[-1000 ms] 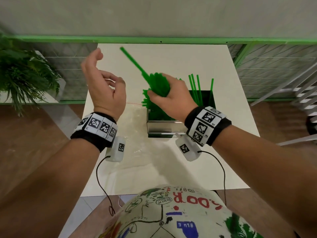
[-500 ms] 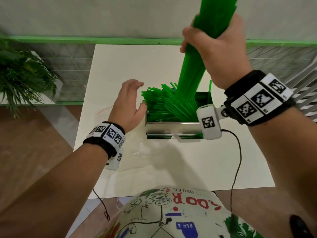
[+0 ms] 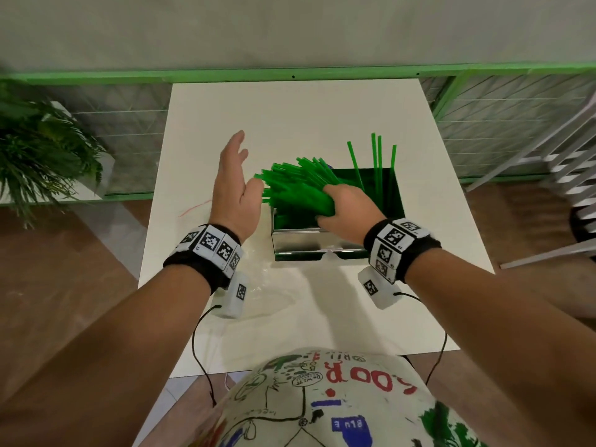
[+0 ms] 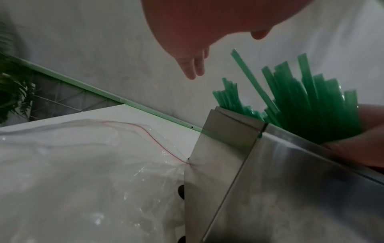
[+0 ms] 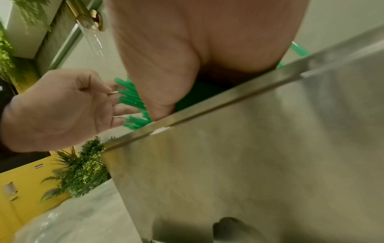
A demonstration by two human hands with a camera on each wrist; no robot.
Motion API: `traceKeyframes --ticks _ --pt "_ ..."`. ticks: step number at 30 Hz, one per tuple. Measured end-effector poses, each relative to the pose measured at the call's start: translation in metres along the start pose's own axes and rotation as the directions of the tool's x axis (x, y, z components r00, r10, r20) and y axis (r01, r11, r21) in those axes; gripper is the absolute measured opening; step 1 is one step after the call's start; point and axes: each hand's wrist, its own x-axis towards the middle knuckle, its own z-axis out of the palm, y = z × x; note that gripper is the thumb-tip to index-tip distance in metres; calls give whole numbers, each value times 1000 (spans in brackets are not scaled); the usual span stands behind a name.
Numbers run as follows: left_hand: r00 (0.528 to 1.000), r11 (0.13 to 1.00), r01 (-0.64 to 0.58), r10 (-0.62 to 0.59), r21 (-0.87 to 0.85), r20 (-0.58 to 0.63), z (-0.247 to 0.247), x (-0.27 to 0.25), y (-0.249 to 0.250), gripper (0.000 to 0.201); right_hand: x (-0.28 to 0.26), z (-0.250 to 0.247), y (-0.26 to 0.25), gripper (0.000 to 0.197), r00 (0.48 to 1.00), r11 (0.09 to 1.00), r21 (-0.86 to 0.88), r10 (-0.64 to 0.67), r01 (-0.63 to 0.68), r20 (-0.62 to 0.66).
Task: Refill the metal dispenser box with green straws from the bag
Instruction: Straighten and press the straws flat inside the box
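The metal dispenser box [image 3: 303, 243] stands mid-table, lid off. My right hand [image 3: 350, 208] grips a thick bundle of green straws [image 3: 296, 188] that lies slanted in the box, its ends poking out over the left wall. My left hand [image 3: 238, 185] is open, its flat fingers [image 5: 122, 106] against those straw ends [image 5: 133, 105]. A few loose straws [image 3: 375, 162] stand upright at the box's back right. The clear plastic bag [image 3: 258, 279] lies flat and crumpled left of the box. The left wrist view shows the box corner [image 4: 228, 148], the straws [image 4: 311, 102] and the bag [image 4: 83, 164].
The white table [image 3: 290, 117] has a green rail and grey wall behind it. A potted fern [image 3: 38, 156] sits off to the left, and white slatted furniture [image 3: 564, 175] to the right. My printed shirt [image 3: 322, 401] is at the near edge.
My right hand has brought the bundle down from upright and high above the box to lying slanted inside it. My left hand has shifted against the straw ends.
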Motion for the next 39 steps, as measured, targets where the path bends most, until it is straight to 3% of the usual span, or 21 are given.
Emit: traceKeyframes --ticks 3,6,11,13,15,17,19,24,27,29,32,35,39 --pt "998 999 -33 32 16 49 -2 -1 -1 77 1 -1 2 42 1000 999 -39 -17 17 -13" --pt "992 995 -75 69 58 105 4 -4 -3 74 -8 -7 7 72 997 998 -27 -61 59 -51" --pt "986 980 -68 38 185 159 22 -7 -2 62 -30 -23 25 96 962 990 -59 -136 126 -236" --pt "982 963 -55 4 265 189 28 -10 -3 67 -35 -31 38 101 937 996 -61 -79 62 -341" --pt "975 939 -74 -2 335 221 34 -14 -5 70 -34 -39 50 103 918 996 38 88 -80 -387" --pt "971 921 -99 7 377 239 38 -18 -7 70 -26 -48 56 103 905 940 248 303 -233 -299" --pt "974 926 -100 16 364 226 39 -19 -8 67 -17 -52 57 96 909 878 374 382 -299 -170" --pt "993 971 9 -37 239 113 31 -12 -6 64 -15 -42 32 73 988 964 252 119 -90 -102" --pt "989 967 11 -48 255 138 29 -10 -4 65 -18 -31 23 70 1000 950 311 21 -17 -11" --pt "983 964 -7 -42 266 178 30 -10 -4 68 -11 -26 25 76 997 943 324 74 -68 -5" --pt "975 961 -6 -56 275 215 35 -13 -6 74 0 -19 27 102 984 962 223 134 -158 120" --pt "978 960 16 -74 280 196 41 -15 -5 74 8 -23 20 119 968 985 71 139 -157 211" --pt "982 947 13 -72 320 173 42 -16 -2 70 20 -31 8 123 937 989 -72 148 -132 318"
